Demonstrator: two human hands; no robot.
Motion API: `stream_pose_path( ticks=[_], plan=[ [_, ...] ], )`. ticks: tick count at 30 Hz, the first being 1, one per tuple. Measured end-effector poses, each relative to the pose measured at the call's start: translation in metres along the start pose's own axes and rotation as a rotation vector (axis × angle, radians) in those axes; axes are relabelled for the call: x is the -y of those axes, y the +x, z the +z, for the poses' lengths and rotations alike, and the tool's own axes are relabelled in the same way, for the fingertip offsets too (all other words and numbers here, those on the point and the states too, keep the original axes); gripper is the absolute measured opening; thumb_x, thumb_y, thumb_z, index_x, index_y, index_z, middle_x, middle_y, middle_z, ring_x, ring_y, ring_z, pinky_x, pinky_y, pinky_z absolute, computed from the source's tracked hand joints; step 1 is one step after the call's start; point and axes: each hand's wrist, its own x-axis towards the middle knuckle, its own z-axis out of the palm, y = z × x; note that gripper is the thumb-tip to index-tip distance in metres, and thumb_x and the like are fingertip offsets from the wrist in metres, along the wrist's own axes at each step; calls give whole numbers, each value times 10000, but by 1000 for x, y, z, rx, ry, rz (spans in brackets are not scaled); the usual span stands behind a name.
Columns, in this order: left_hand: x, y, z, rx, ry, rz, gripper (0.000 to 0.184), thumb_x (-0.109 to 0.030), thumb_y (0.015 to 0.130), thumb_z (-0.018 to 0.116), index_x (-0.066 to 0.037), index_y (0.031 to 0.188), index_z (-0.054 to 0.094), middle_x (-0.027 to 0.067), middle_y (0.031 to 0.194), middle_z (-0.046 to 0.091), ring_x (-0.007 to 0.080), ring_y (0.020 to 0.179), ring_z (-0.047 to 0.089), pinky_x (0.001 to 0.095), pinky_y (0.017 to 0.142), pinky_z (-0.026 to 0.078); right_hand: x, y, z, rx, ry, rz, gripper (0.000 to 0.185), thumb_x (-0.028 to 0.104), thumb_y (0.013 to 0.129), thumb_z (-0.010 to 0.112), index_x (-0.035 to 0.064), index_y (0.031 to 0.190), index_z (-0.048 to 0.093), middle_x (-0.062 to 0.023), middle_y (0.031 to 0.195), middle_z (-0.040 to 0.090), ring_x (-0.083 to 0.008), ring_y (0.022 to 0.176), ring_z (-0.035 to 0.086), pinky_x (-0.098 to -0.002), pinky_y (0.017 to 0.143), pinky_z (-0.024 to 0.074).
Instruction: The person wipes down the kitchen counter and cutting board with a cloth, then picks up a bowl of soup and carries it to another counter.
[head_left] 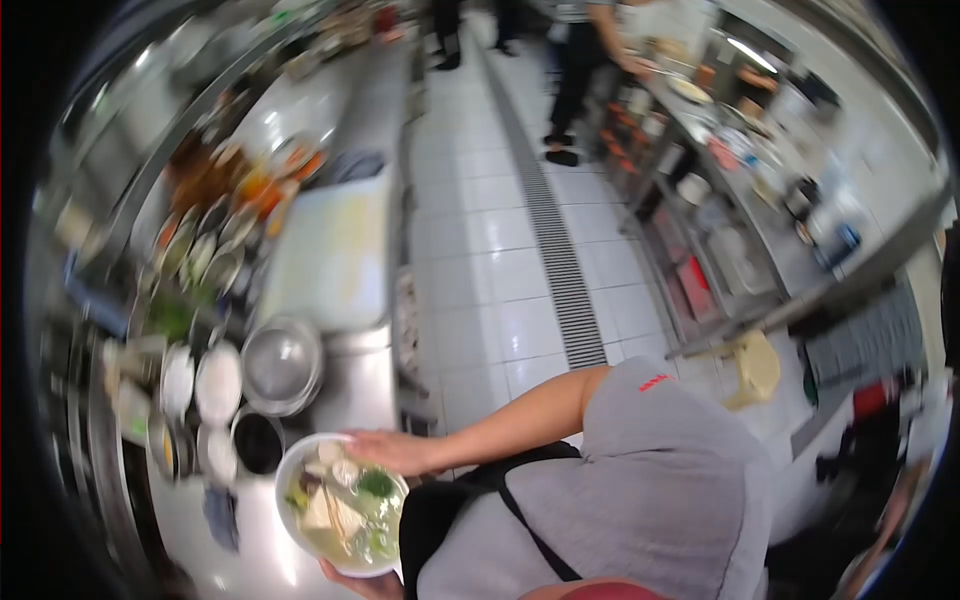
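Note:
A white bowl of soup (296,535) is held close to the black apron, at the edge of the steel counter. Pale broth fills it, with a broccoli floret, leafy greens, white chunks that look like tofu, and brownish strips. My right hand (392,452) grips the upper rim, fingers laid along it. From below, my left hand (362,582) holds the lower side of the bowl, its fingers partly hidden. Beside the bowl on the counter are a dark round pot (258,441) and a metal bowl (282,366).
White containers (219,384) and a blue-grey cloth (221,518) lie on the counter. Further along is a large cutting board (330,255). A drain grate (548,215) runs down the tiled floor. A yellow stool (752,369) and a co-worker (580,60) are across the aisle.

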Motion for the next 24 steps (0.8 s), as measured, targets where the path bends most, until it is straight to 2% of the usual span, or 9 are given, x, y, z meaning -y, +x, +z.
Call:
stream_pose_path(
  ticks=[5,7,11,13,17,19,23,24],
  plan=[
    [53,19,70,342,118,-154,677,-572,817,359,-105,1305,319,62,1322,352,227,1186,362,368,959,307,-15,-51,-83,-196,-2,-42,486,362,939,306,41,1304,326,-117,1247,443,-164,1150,395,-283,967,310],
    [79,23,97,452,146,-212,679,-574,816,358,-105,1306,318,60,1321,354,226,1185,363,368,959,307,-23,-75,-116,-304,79,3,503,387,924,314,83,1325,311,-130,1280,420,-200,1181,389,-300,972,312],
    [128,37,149,672,183,-306,685,-579,814,357,-106,1308,316,57,1319,356,225,1182,366,366,959,306,18,-145,-175,-479,5,92,499,362,929,275,97,1351,259,-114,1348,333,-217,1244,303,-326,1014,247],
    [155,47,174,762,180,-344,688,-581,813,357,-106,1309,315,55,1318,358,224,1181,368,366,959,305,29,-176,-201,-542,53,108,487,348,930,275,92,1343,269,-111,1349,329,-218,1244,302,-336,1016,239],
    [207,55,239,668,179,-419,652,-547,827,354,-112,1309,294,75,1317,349,249,1196,355,398,979,304,27,-215,-252,-662,190,23,464,356,932,274,88,1307,331,-112,1307,379,-210,1219,334,-330,1002,261],
    [236,70,272,729,188,-443,638,-533,833,355,-106,1304,304,74,1315,360,250,1187,369,394,974,313,28,-235,-272,-914,81,125,469,373,929,286,82,1289,357,-114,1280,408,-206,1196,361,-335,982,294],
    [288,104,334,725,197,-649,587,-479,858,343,-71,1279,348,95,1277,417,252,1161,408,398,957,341,22,-262,-332,-967,267,32,486,387,921,317,75,1292,356,-115,1282,409,-203,1185,377,-335,966,318],
    [306,114,350,759,212,-628,578,-467,865,339,-53,1267,361,111,1267,428,258,1160,414,392,949,352,17,-266,-351,-1033,278,29,492,389,917,332,77,1296,352,-111,1282,411,-198,1181,381,-330,957,328]
  ],
)
